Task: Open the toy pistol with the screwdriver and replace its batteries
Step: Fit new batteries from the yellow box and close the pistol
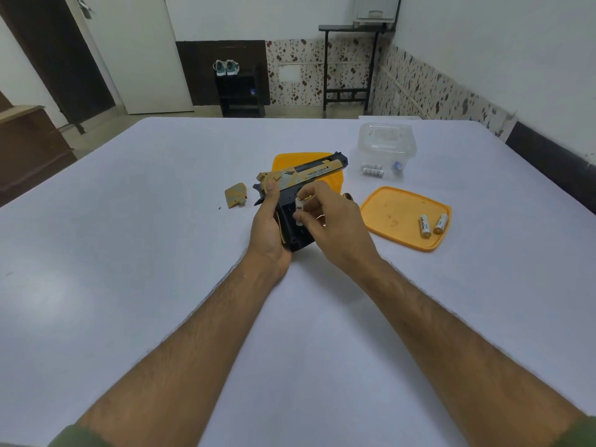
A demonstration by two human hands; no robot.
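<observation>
The toy pistol (309,172), tan and black with its grip panel off, is held above the table by my left hand (269,230), which grips the black grip with the thumb up near the hammer. My right hand (329,221) pinches a white battery (299,208) at the open grip compartment. The removed tan grip cover (236,195) lies on the table to the left, with a tiny dark screw (220,208) beside it. Two white batteries (432,224) lie on an orange lid (387,211) at the right. The screwdriver is mostly hidden behind my right hand.
A clear plastic box (387,146) holding more batteries stands behind the orange lid. A second orange lid (283,161) lies behind the pistol. The white table (161,253) spreads wide; its far edge faces a shoe rack and a black stand.
</observation>
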